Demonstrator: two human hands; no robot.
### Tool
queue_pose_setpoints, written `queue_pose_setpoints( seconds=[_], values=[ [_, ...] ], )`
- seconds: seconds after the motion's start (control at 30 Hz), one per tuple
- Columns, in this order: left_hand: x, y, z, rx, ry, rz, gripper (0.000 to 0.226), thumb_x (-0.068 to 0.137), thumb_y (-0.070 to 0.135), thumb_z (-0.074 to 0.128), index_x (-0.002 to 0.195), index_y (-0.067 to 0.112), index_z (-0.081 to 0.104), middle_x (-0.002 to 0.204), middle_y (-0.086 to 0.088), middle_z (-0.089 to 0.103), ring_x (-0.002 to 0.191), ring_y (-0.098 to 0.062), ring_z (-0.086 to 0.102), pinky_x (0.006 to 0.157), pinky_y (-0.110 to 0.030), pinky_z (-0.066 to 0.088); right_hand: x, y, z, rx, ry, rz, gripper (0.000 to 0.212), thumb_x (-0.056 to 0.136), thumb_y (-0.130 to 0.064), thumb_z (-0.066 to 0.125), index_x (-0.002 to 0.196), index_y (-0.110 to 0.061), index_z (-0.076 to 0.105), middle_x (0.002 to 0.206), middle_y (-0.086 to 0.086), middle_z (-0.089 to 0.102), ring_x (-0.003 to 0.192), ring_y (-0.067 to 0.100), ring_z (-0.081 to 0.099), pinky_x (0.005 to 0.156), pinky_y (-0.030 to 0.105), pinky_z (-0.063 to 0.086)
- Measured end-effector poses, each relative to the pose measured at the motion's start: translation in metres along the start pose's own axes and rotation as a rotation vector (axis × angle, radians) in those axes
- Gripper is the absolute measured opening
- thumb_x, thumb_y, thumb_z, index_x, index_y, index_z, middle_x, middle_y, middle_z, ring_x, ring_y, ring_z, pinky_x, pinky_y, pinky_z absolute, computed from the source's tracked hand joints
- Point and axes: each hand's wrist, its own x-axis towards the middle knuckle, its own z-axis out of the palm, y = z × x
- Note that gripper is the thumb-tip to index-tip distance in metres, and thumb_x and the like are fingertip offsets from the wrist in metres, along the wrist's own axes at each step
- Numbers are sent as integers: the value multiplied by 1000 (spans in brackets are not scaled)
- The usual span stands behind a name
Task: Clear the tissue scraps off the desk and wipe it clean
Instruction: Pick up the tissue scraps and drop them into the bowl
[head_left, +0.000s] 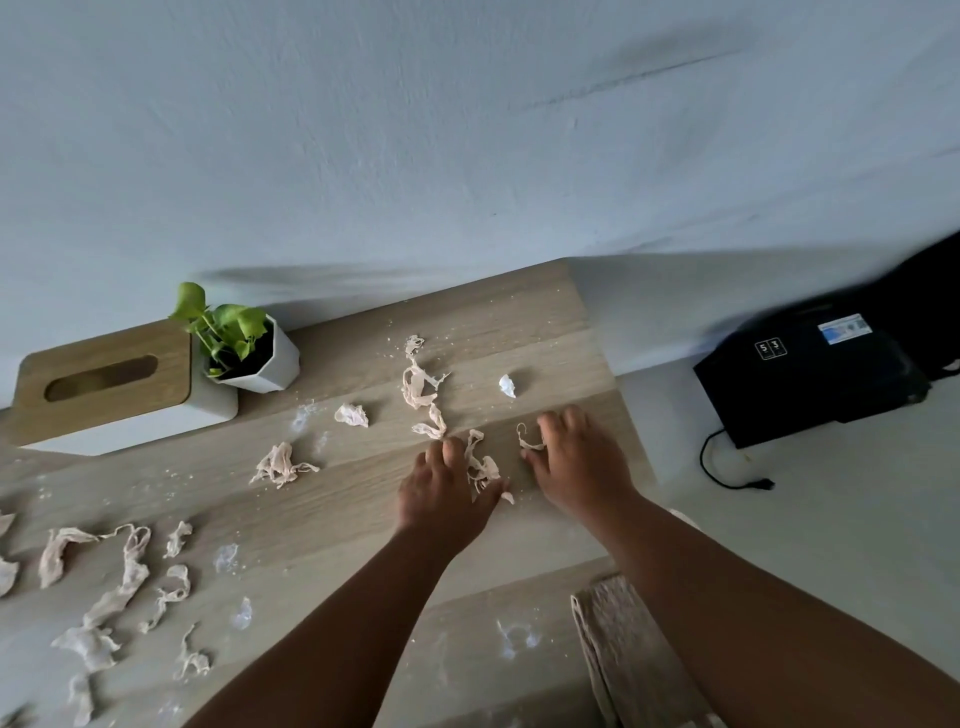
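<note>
Pale pink twisted tissue scraps (480, 467) lie btwn both hands at the right end of the light wood-grain desk (332, 499); more scattered left. Left hand (447, 493) fingers curled onto scraps, right hand (576, 457) fingers spread, touching a strip. Risk: thin strips tear, crumbs swept off the edge nearby.

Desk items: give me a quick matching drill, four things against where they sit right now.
Things:
1. tissue box
2. potted plant
3. folded cloth
4. white crumpled scrap

Places:
A. near desk edge, beside the right forearm
B. beyond the right hand
C. far left corner, by the wall
D. just right of the tissue box

Pairs: 1-C, 2-D, 3-A, 4-B
</note>
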Motion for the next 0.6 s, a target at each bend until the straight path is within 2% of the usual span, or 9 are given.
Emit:
queue_pose_setpoints(
  seconds=[0.13,0.27,0.33,0.47,0.6],
  values=[
    [5,2,-2,33,-48,-28,60,86,62,67,112,10,56,103,-8,63,91,-31,67,64,-41,59,3,1,3,54,40,1,30,93,-43,64,103,-15,59,100,7,58,90,27,59,73,38,51],
    [5,5,-5,56,-68,-15,51,91,50,68,114,5,61,102,-13,64,88,-34,67,61,-42,59,4,0,6,60,52,7,19,95,-35,64,98,-17,61,96,6,59,84,28,60,69,38,49],
    [5,6,-8,55,-63,-7,45,92,42,71,114,3,63,100,-14,65,85,-35,67,59,-43,58,5,0,6,44,55,8,17,95,-31,67,96,-15,62,94,7,60,82,29,60,67,38,49],
    [4,7,-12,25,-94,-12,32,98,31,63,111,2,63,101,-16,64,89,-37,65,64,-45,58,5,-3,3,25,24,17,16,91,-21,74,88,-9,63,88,13,60,77,36,62,62,39,49],
    [3,10,-19,38,-152,-4,24,100,25,60,108,2,62,100,-16,64,88,-36,65,66,-45,58,5,-7,2,22,-23,41,17,95,-21,69,93,-5,64,93,18,63,82,38,63,67,43,51]
  ],
)
